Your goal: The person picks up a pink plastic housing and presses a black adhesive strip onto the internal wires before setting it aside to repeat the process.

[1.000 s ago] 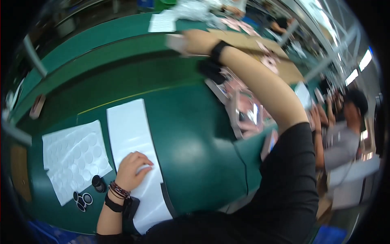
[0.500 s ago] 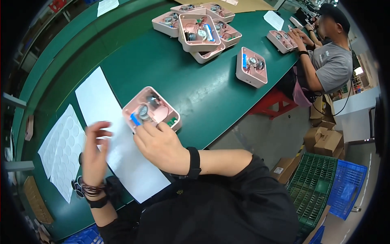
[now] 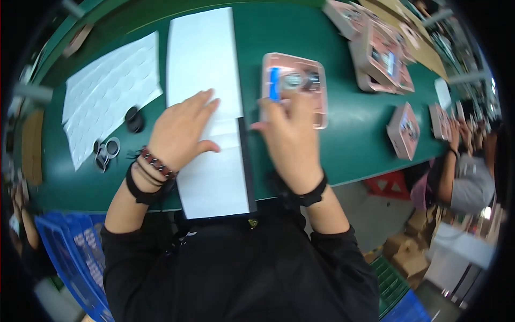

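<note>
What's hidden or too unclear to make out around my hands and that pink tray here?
Head view:
- Near edge of the shallow pink plastic tray: covered by the right hand.
- Small parts inside the tray: blurred.
- White paper strip: middle hidden under the left hand.
- Stacked pink trays at the far right: warped, too small.

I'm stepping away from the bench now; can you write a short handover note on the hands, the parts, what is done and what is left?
Left hand: flat, palm down on the long white paper sheet.
Right hand: fingertips on the near edge of the pink plastic tray with a blue part; whether it grips cannot be told.
Done: that tray sits on the green table, right of the sheet.
Left: more pink trays wait further right; small black rings and a white sticker sheet lie left.
</note>
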